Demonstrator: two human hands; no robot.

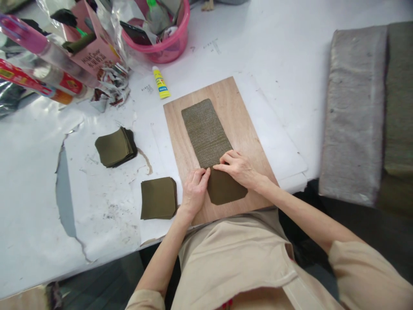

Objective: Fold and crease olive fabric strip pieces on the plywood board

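A long olive fabric strip (206,129) with a rough, textured face lies on a wooden board (227,95). At its near end is a smooth, dark olive piece (226,189) with clipped corners. My left hand (194,191) is closed, thumb and fingers pinching the left end of the edge where the two surfaces meet. On the same edge, further right, my right hand (238,169) pinches with curled fingers. Whether the smooth part is a separate piece or a fold cannot be seen. Left of the board sit two stacks of olive pieces, a nearer stack (158,198) and a farther stack (114,148).
Beyond the board lies a yellow glue tube (161,83). A pink basket (167,51) of tools, a pink box (93,47) and several bottles crowd the back left. A grey padded slab (355,112) stands at the right. The table's paper cover is torn (66,193) at left.
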